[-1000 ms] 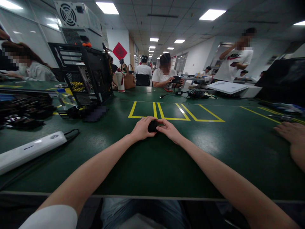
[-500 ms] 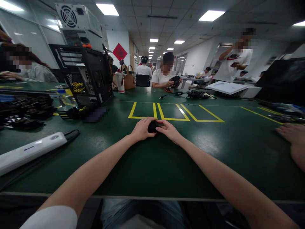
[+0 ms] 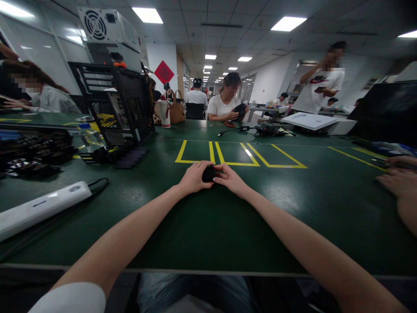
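A small black rounded object (image 3: 207,174), shaped much like a computer mouse, rests at the middle of the green table (image 3: 208,230). My left hand (image 3: 196,177) curves round its left side, thumb at the near edge and fingers over the far edge. From the other side, my right hand (image 3: 230,179) pinches the object's right end with thumb and fingertips. Part of the object is hidden by the fingers of both hands. Just beyond the hands, yellow tape outlines (image 3: 237,164) mark the tabletop.
At left are a white power strip (image 3: 45,208), a pile of black parts (image 3: 35,150) and an open computer case (image 3: 114,100). Cables (image 3: 269,129) lie at the far side. Another person's hand (image 3: 397,180) rests at the right; a person (image 3: 224,104) sits opposite.
My hands and the black object stay almost in place. At the right edge, another person's second hand has come into view near the first.
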Tool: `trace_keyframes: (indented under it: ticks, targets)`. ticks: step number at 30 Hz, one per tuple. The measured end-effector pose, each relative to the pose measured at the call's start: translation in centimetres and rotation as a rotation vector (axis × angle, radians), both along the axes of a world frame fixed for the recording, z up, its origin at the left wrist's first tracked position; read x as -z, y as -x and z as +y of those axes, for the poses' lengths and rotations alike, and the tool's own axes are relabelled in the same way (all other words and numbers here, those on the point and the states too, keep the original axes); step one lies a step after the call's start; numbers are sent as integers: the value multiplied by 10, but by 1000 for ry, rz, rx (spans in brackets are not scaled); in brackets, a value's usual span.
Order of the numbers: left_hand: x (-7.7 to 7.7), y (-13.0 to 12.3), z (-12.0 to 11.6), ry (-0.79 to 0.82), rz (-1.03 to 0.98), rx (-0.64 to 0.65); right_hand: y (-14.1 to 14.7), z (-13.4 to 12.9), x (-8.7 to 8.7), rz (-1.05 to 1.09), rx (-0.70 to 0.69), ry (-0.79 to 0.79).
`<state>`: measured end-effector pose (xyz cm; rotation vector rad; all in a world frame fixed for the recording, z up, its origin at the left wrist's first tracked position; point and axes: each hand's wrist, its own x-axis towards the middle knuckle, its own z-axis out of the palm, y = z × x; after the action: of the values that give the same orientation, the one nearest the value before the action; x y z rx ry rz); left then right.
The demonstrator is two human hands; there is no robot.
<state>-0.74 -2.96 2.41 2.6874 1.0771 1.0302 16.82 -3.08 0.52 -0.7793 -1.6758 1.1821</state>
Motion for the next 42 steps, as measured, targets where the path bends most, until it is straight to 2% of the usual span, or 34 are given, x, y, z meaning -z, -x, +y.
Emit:
trace_keyframes:
  ticks: [8, 15, 21, 33, 42]
  targets:
    - [1, -1, 1, -25, -5, 8, 3, 0, 0, 1, 87, 11]
    - [2, -2, 1, -14, -7, 0, 1, 2, 1, 29, 17, 6]
    - [2, -1, 2, -29, -5, -2, 1, -1, 0, 17, 69, 33]
    - [1, 0, 1, -21, 8, 3, 1, 1, -1, 22, 53, -13]
    - [2, -1, 3, -42, 10, 2, 2, 3, -2, 11, 78, 22]
